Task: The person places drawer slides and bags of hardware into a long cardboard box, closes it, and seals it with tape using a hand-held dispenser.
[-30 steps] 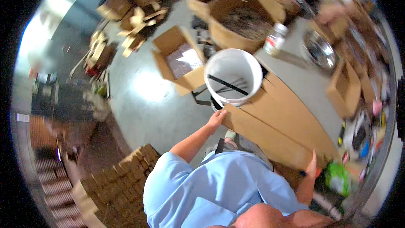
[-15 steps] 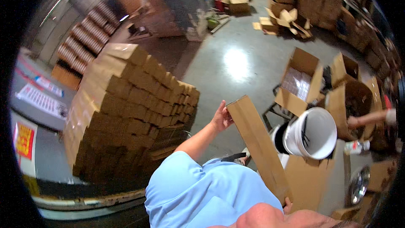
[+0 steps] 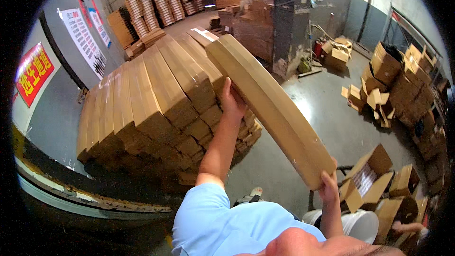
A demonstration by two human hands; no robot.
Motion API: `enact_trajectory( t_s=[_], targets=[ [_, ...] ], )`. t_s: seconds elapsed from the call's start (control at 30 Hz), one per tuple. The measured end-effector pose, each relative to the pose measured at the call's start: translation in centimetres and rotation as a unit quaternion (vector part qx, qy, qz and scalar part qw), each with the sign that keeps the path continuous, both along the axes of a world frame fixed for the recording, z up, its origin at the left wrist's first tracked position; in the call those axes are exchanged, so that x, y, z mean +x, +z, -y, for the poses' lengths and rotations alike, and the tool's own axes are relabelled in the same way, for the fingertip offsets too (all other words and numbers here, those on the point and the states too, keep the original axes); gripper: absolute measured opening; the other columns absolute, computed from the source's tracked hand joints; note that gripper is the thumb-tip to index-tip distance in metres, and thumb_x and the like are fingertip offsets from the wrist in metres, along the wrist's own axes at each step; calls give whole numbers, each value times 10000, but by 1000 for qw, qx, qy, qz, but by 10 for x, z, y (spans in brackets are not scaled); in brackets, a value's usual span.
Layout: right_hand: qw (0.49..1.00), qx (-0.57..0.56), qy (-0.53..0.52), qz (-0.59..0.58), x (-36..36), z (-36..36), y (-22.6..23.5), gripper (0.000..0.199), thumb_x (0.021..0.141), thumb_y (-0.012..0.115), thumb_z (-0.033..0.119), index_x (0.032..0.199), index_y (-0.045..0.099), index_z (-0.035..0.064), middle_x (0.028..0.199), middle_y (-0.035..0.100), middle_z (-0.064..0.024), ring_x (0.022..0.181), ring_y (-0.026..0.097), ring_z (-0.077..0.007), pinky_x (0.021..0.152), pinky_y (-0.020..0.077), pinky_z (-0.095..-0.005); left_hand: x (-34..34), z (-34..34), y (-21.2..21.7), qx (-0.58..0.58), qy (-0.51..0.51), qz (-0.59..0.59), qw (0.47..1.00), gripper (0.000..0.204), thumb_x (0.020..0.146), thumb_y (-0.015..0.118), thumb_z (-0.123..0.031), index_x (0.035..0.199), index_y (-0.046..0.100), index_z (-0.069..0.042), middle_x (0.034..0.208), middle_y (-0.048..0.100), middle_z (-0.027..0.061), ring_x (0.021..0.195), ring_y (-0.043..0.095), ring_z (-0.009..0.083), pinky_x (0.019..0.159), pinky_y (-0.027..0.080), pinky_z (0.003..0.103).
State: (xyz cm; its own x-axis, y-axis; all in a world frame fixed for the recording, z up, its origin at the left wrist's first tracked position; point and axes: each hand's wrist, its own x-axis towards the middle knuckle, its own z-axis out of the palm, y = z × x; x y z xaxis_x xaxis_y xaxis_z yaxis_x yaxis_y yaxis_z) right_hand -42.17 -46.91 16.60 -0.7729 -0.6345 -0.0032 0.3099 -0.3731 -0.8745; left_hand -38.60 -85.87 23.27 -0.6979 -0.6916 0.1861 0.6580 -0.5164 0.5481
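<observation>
A long, narrow cardboard box [image 3: 272, 109] is held up in front of me, slanting from upper left to lower right. My left hand [image 3: 233, 98] grips its side near the far end, thumb up along the edge. At the near end, my right hand [image 3: 328, 185] has its fingers wrapped round the corner. Just left of the held box rises a stack of similar long cardboard boxes [image 3: 156, 85], laid side by side in many layers. The far end of my box overlaps the stack's right end in view; whether they touch I cannot tell.
At lower right stand an open carton [image 3: 367, 180] and a white bucket [image 3: 360, 225]. Another person's hand [image 3: 403, 227] reaches among cartons there. A grey pillar [image 3: 290, 23] stands beyond the stack. Cartons [image 3: 407, 80] are piled at far right; a wall with posters [image 3: 83, 38] is on the left.
The long box has been raised and carried toward the stack on the left. The view has turned left; the bucket and open carton now lie lower in the picture.
</observation>
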Motion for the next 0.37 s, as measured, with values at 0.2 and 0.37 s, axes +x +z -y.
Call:
enact_trajectory(
  t_s=[0.2,0.37],
  targets=[
    [985,40,133,-98,-50,226,50,571,889,563,320,1287,179,177,1160,394,-100,988,517,-243,731,530,-375,61,-14,-68,56,-122,89,987,531,871,501,-514,1232,424,-132,1172,538,72,984,559,196,845,454,366],
    [945,122,268,-140,-67,359,72,610,911,514,353,1335,106,194,1202,346,-89,1078,476,-215,689,538,-360,115,-39,-145,168,-226,219,934,673,822,561,-542,1329,306,-180,1237,513,108,1004,560,256,867,452,380]
  ],
)
